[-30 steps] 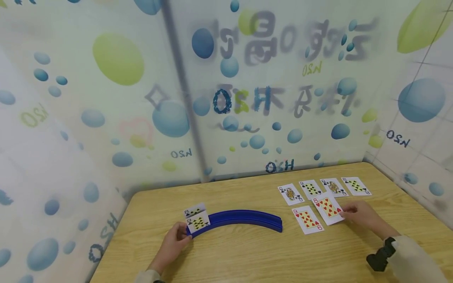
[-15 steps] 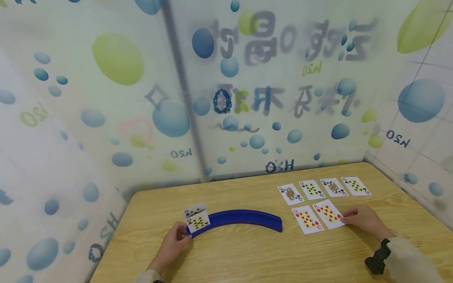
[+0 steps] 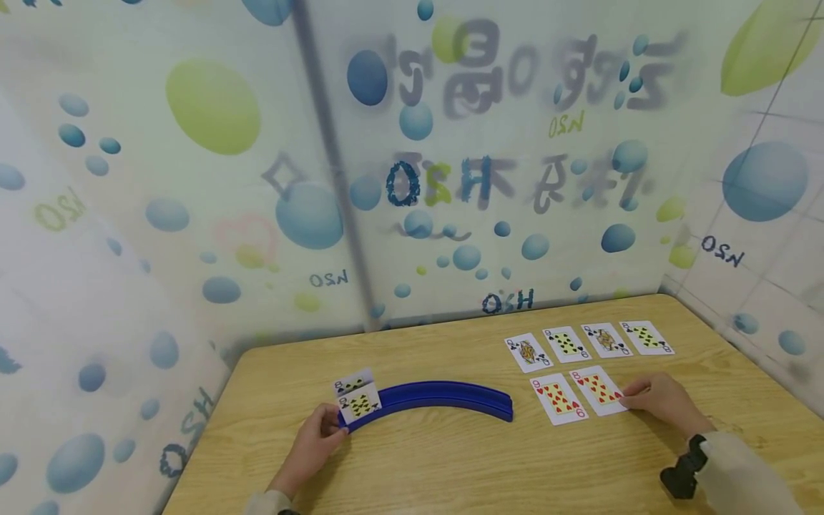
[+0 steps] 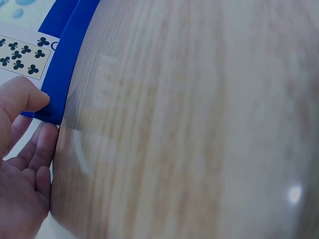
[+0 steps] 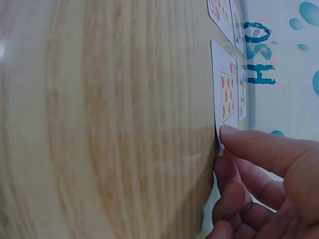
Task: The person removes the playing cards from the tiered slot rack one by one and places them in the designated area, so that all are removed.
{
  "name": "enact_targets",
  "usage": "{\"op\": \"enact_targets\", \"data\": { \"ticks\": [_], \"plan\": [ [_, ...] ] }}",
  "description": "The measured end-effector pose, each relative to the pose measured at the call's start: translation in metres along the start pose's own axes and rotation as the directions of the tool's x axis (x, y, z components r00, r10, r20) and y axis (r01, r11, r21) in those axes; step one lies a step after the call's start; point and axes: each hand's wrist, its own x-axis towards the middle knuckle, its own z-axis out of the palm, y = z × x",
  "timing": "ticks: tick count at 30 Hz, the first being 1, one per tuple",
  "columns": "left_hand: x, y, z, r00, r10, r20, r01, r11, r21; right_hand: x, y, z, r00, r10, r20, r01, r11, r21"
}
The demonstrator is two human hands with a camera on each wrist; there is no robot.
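Blue rack [image 3: 444, 394], white rack cards [image 3: 359, 405] with black pips on yellow, white 8 [image 3: 597, 389] and 9 [image 3: 558, 399] with red hearts on yellow, white far cards [image 3: 566, 345] with black suits, tan wood-grain table [image 3: 450, 465], pale backdrop [image 3: 534, 282] with blue and lime blobs, cream sleeve [image 3: 743, 472]

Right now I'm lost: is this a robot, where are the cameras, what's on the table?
No robot: a person's bare left hand and right hand. The wide picture comes from a camera on the head; the two close ones, from the wrists. On the wooden table sits a curved blue rack, two cards at its left end. To the right, four cards form a back row, the nine of hearts and eight of hearts in front. The left hand grips the rack's left end; the right hand pinches the eight's edge.
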Motion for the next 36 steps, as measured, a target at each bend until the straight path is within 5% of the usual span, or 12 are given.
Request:
{"op": "enact_targets", "data": {
  "ticks": [20, 30, 36],
  "plan": [
    [0.001, 0.001, 0.000, 1.000, -0.010, 0.006, 0.010, 1.000, 0.023, 0.000, -0.003, -0.001, 0.999, 0.019, 0.032, -0.021, 0.997, 0.077],
    [0.001, -0.001, -0.001, 1.000, -0.007, 0.014, 0.007, 1.000, 0.008, 0.004, -0.057, 0.021, 0.993, -0.118, 0.020, 0.115, 0.986, 0.118],
    [0.000, -0.001, 0.000, 1.000, -0.003, 0.009, 0.002, 1.000, 0.010, 0.012, -0.099, 0.045, 0.954, -0.296, 0.050, 0.284, 0.944, 0.168]
  ]
}}
